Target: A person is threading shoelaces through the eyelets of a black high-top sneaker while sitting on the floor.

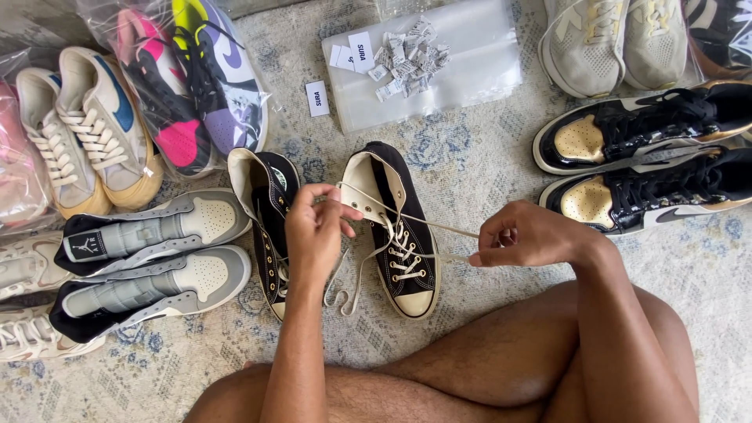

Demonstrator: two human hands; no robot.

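Head view, looking down over crossed bare legs at a patterned pale-blue and cream rug: I am watching a person lacing a black canvas high-top sneaker with a cream rubber toe cap, which is standing upright on the rug between the two hands, toe pointing toward the knees. The left hand is curling closed, fingers pinching one end of the cream flat shoelace near the shoe's open collar, while the right hand is closing into a loose fist around the other end and drawing it out sideways, so the lace is running taut across the eyelets; I judge this opposing pull is snugging the lacing. A slack loop of lace is trailing onto the rug beside the toe. The matching black high-top is lying just beside the left hand, tipped on its side. Grey-and-white strapped high-tops are sitting to the left, glossy black-and-gold high-tops to the right, and beyond them a clear plastic bag scattered with small white paper tags is lying flat, well apart from the hands.
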